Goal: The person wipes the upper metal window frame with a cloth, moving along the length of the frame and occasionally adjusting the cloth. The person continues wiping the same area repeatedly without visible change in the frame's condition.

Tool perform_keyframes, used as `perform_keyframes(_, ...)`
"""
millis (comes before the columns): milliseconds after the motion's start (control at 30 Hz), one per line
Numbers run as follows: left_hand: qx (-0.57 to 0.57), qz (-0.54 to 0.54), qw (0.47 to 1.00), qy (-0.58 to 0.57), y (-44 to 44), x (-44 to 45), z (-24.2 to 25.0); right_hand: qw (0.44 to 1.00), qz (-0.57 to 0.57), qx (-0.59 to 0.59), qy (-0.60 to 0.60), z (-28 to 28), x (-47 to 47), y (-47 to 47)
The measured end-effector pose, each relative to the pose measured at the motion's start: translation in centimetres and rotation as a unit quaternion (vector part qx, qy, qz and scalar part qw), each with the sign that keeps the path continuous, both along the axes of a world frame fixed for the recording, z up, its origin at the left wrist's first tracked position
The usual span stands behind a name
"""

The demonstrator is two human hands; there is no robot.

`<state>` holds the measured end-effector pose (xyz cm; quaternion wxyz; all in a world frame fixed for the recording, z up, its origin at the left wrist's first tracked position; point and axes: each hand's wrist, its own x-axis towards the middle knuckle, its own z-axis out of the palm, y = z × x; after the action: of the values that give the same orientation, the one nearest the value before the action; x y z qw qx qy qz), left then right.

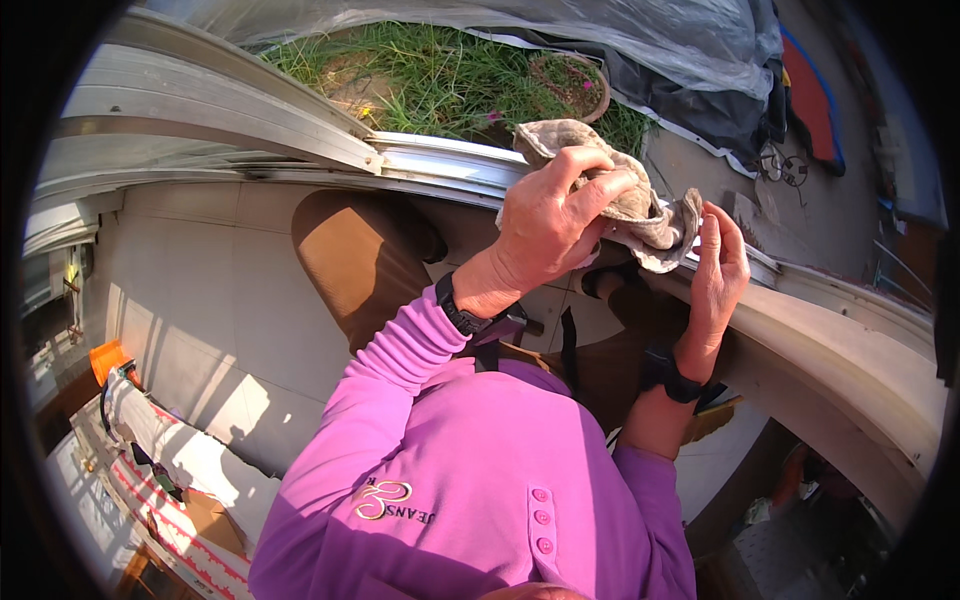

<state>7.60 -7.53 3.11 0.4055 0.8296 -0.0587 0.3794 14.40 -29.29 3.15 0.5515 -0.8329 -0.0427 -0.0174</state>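
A crumpled, stained beige cloth [634, 199] is bunched over the aluminium sliding track [450, 161] of a window or door frame. My left hand [551, 210] grips the cloth from above, its fingers curled into the folds. At the cloth's right end is my right hand [718, 266], with thumb and fingertips at the edge; part of that grip is hidden behind the fabric. Both wrists wear dark bands. Below the cloth, the track is partly covered by my hands.
Sliding panel frames [225, 97] stand at the left along the track. Outside are grass [435, 75], a flowerpot [596, 97] and plastic sheeting [675, 45]. A pale frame [832, 345] runs along the right. Behind left, a covered piece of furniture [187, 442] stands on the tiled floor [195, 300].
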Motion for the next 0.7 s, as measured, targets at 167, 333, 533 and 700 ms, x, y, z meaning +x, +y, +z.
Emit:
perform_keyframes(167, -0.038, 0.054, 0.997, -0.037, 5.9, 1.1, 0.5, 1.000, -0.001, 0.023, -0.012, -0.5, -0.6, -2.1)
perform_keyframes(333, -0.110, 0.095, 0.989, -0.042, 9.5, 0.5, 0.8, 1.000, -0.006, -0.006, -0.006, -1.2, -2.3, -4.5)
perform_keyframes(533, -0.094, 0.127, 0.986, -0.049, 11.7, 0.0, -1.1, 0.999, -0.002, 0.006, 0.033, -2.1, -4.4, -6.1)
perform_keyframes(700, -0.040, 0.180, 0.983, -0.023, 12.4, -0.4, -3.4, 0.999, 0.010, 0.010, 0.044, -1.5, -5.6, -7.0)
